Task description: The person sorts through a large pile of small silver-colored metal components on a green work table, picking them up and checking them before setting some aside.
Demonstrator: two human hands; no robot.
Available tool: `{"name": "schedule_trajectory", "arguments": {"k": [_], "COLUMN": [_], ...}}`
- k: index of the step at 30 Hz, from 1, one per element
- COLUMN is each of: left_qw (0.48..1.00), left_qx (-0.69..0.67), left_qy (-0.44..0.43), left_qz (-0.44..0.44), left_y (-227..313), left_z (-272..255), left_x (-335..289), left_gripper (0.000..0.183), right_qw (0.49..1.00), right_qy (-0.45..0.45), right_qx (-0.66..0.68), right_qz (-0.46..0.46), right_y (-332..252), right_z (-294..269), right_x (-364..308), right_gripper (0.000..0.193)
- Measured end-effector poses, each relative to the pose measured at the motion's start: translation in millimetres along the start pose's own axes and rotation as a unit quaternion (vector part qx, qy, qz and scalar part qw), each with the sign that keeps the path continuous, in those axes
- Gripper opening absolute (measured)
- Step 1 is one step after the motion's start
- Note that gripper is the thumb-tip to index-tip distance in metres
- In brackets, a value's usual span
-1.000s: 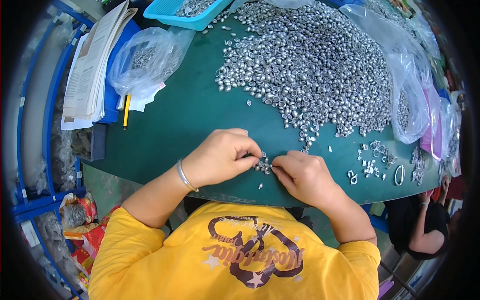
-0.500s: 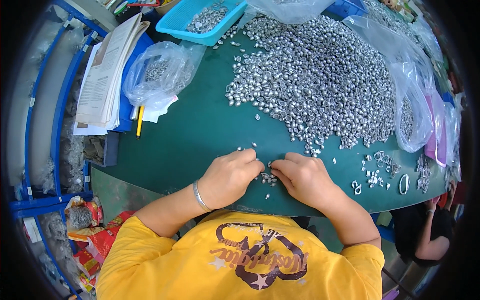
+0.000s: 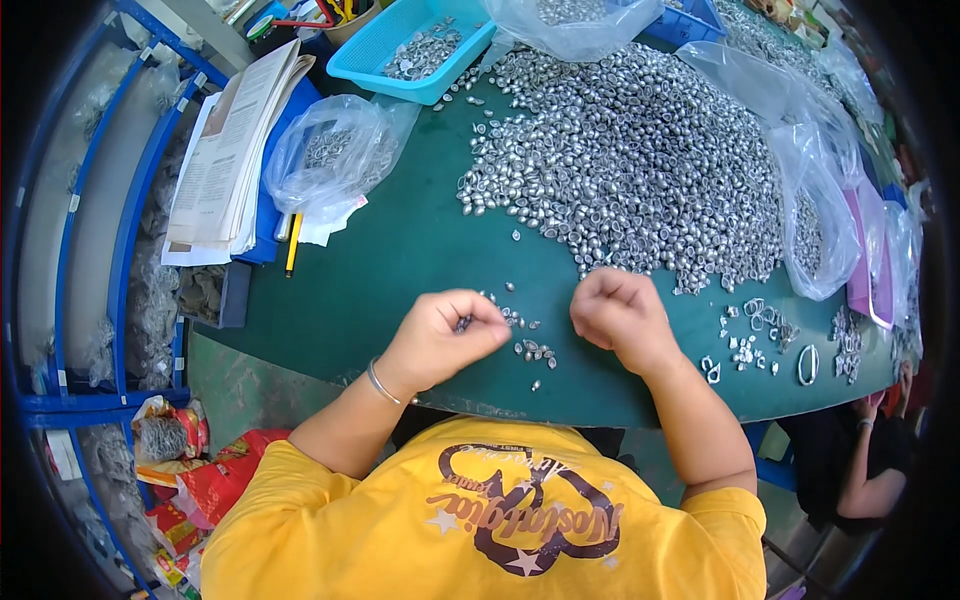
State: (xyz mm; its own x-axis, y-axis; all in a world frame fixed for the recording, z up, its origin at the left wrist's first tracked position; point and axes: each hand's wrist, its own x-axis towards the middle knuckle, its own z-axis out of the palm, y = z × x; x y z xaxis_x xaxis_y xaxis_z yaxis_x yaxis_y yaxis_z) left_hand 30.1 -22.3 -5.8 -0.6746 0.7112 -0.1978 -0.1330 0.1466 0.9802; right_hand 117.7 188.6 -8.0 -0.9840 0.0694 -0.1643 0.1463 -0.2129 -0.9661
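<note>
A large heap of small, silvery, cup-shaped metal pieces (image 3: 640, 150) covers the far middle of the green table. My left hand (image 3: 440, 340), with a silver bangle at its wrist, is curled closed in front of the heap. A few of the metal pieces show between its fingers. Beside its fingertips lie several loose metal pieces (image 3: 536, 351) in a small cluster. My right hand (image 3: 625, 318) is apart from the left, at the heap's near edge. Its fingers are curled together, and whatever they may hold is hidden.
At the right lie small metal fittings (image 3: 745, 352) and an oval ring (image 3: 807, 365). A clear bag (image 3: 335, 150), newspapers (image 3: 235, 150) and a yellow pen (image 3: 293, 245) sit at the left. A turquoise basket (image 3: 375, 70) stands behind. Another person's arm (image 3: 862, 470) shows at the far right.
My hands were close together over the loose cluster. Now the right hand has moved away to the right and toward the heap, while the left has drawn slightly left, uncovering the cluster.
</note>
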Motion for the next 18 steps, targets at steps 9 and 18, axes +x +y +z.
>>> {"name": "schedule_trajectory", "arguments": {"k": [9, 18], "left_qw": [0.924, 0.958], "left_qx": [0.323, 0.255], "left_qy": [0.003, -0.027], "left_qz": [0.203, 0.129], "left_y": [-2, 0], "left_z": [11, 17], "left_x": [-5, 1], "left_gripper": [0.009, 0.007], "right_qw": [0.956, 0.862], "right_qy": [0.053, -0.069], "right_qx": [-0.270, -0.466], "right_qz": [-0.099, -0.187], "right_y": [12, 0], "right_z": [11, 12], "right_x": [-1, -17], "right_gripper": [0.008, 0.009]}}
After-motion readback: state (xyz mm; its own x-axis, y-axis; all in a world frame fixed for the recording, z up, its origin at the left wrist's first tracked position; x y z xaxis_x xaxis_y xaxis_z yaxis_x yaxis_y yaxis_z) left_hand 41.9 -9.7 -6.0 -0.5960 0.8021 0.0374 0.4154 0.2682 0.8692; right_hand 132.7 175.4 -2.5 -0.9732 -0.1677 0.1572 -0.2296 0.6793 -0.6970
